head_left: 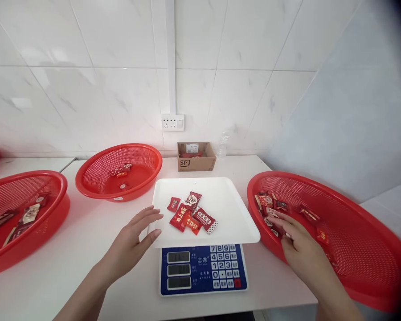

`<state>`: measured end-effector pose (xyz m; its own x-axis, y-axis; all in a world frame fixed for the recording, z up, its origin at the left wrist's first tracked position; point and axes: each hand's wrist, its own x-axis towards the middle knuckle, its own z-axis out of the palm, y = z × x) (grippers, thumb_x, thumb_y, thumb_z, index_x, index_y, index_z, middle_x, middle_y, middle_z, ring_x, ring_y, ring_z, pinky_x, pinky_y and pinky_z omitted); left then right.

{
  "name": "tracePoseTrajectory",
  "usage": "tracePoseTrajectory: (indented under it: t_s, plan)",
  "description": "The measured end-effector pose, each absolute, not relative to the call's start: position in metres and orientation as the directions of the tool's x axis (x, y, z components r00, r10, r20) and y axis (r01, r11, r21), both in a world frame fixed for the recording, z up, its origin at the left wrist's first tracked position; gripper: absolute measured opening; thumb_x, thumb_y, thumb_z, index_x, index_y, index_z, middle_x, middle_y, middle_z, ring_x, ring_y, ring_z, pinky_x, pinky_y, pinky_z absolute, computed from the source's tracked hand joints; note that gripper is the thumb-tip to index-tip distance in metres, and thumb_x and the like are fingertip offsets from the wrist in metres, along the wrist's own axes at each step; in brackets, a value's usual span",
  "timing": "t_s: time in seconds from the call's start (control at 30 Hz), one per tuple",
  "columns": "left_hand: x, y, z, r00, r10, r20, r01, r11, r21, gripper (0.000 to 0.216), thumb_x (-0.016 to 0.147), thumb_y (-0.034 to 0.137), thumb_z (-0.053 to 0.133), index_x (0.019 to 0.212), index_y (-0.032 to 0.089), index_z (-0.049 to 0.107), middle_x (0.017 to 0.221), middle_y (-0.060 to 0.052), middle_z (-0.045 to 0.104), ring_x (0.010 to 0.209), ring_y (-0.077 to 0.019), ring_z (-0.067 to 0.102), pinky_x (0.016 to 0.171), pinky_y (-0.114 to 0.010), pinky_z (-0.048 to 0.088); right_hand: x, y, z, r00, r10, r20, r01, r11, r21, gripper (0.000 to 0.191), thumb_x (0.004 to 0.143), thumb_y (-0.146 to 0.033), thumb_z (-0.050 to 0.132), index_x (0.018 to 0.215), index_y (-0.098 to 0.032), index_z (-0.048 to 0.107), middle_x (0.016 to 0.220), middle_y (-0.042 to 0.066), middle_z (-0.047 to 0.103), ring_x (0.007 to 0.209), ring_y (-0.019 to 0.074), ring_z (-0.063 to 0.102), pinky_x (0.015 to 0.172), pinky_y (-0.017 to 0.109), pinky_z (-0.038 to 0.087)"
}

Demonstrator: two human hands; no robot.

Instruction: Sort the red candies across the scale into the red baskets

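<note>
A white-trayed digital scale (234,209) with a blue keypad stands in front of me. On its tray lies a small group of red and dark-red snack packets (179,218), some overlapping. My left hand (133,236) is at the tray's left edge, fingers apart and holding nothing. Over on the right, my right hand (296,236) reaches into a red perforated basket (364,249). Its fingers are bent together around a small reddish snack packet (272,212), partly covered by the fingertips. More packets (310,214) lie in that basket around the hand.
Behind the scale stands a cardboard box (196,165) with red packets inside, beside a clear plastic bottle (223,145). Two more red baskets with a few packets are on the left, one farther back (143,171) and one nearer (62,209). A wall socket (173,122) is above.
</note>
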<state>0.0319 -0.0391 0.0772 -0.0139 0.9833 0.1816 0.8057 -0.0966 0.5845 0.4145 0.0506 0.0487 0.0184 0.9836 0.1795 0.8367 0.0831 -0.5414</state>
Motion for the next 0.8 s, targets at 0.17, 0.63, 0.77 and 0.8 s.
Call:
tracePoseTrajectory:
  t_s: [0.17,0.63,0.77,0.8]
  plan:
    - [0.045,-0.018,0.084,0.177,0.981,0.085,0.864,-0.196,0.463,0.044,0.092,0.048,0.04,0.132,0.03,0.049,0.146,-0.003,0.043,0.139,-0.0251,0.03,0.109,-0.047,0.035,0.413,0.05,0.048,-0.002,0.989,0.148,0.827,0.084,-0.556,0.045,0.083,-0.019,0.033,0.114,-0.026,0.065,0.135,0.003,0.052,0.126,0.0263,0.048,0.099,0.046,0.046]
    - [0.048,0.038,0.081,0.225,0.974,0.009,0.899,-0.211,0.383,0.045,0.092,0.023,0.031,0.133,0.018,0.048,0.145,-0.01,0.044,0.139,-0.0267,0.029,0.111,-0.048,0.028,0.412,0.048,0.051,-0.026,0.984,0.178,0.819,0.124,-0.56,0.044,0.081,-0.017,0.036,0.113,-0.026,0.066,0.132,0.005,0.057,0.124,0.0281,0.05,0.097,0.049,0.047]
    - [0.05,0.043,0.079,0.245,0.969,0.045,0.876,-0.241,0.418,0.041,0.088,0.019,0.038,0.125,0.02,0.056,0.134,-0.01,0.055,0.135,-0.0288,0.037,0.109,-0.05,0.03,0.411,0.046,0.05,-0.046,0.983,0.176,0.814,0.139,-0.564,0.042,0.082,-0.02,0.037,0.114,-0.024,0.065,0.13,0.005,0.059,0.121,0.0269,0.054,0.095,0.046,0.049]
    - [0.051,0.044,0.079,0.237,0.97,0.061,0.865,-0.24,0.441,0.04,0.087,0.018,0.039,0.122,0.02,0.058,0.131,-0.01,0.058,0.131,-0.0292,0.042,0.107,-0.049,0.033,0.411,0.046,0.051,-0.054,0.984,0.168,0.812,0.141,-0.566,0.042,0.083,-0.021,0.037,0.114,-0.024,0.064,0.129,0.006,0.06,0.119,0.0263,0.055,0.095,0.044,0.049]
